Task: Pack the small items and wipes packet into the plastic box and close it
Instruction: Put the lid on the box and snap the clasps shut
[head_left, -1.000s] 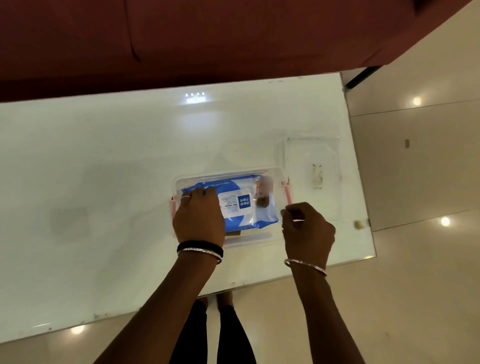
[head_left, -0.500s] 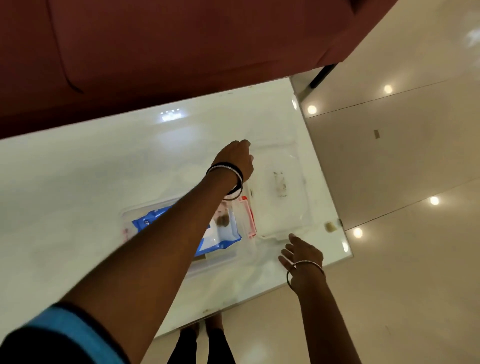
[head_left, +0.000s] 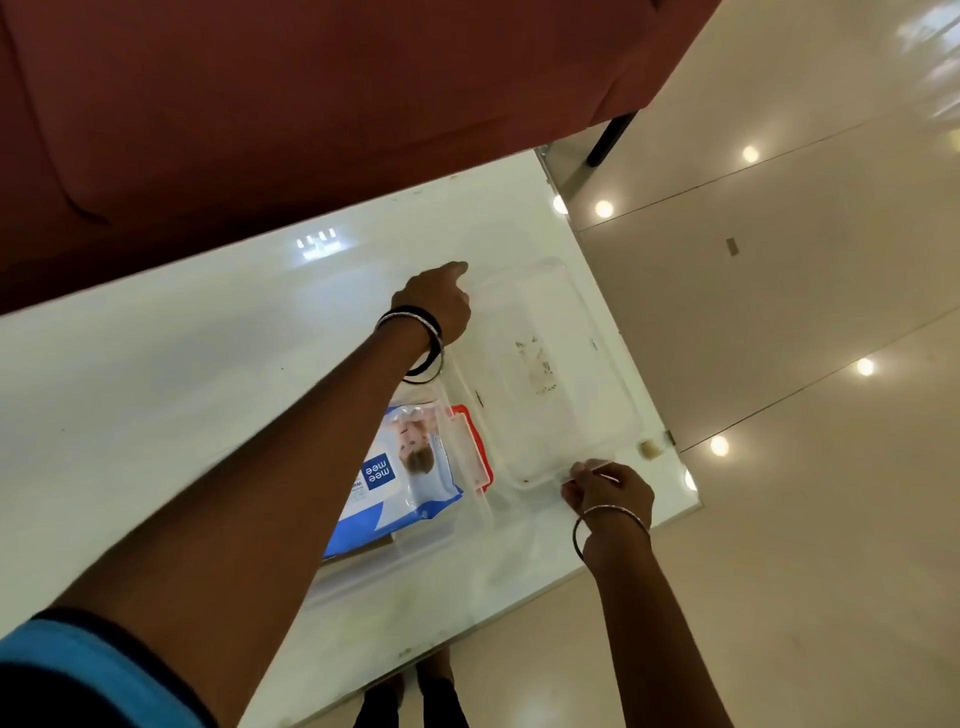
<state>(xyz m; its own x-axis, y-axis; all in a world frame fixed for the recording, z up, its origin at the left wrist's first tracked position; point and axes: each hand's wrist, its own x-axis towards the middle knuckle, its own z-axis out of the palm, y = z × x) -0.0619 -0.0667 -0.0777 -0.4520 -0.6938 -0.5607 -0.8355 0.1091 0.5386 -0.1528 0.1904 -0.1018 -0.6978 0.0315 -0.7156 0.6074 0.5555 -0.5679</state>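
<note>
Two hands on one clear lid (head_left: 545, 364), which lies on the white table (head_left: 156, 374) just beside one plastic box (head_left: 467, 499). Left hand (head_left: 434, 306) at lid's far corner, fingers hidden, hold unclear. Right hand (head_left: 610, 491) pinches near corner. One wipes packet (head_left: 395, 483) inside box, partly hidden by forearm.

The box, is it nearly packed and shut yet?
Nearly. The wipes packet already lies inside the open plastic box. Both hands are on the clear lid, left hand at its far corner, right hand at its near edge. The lid must go on, then the red clip shuts.
</note>
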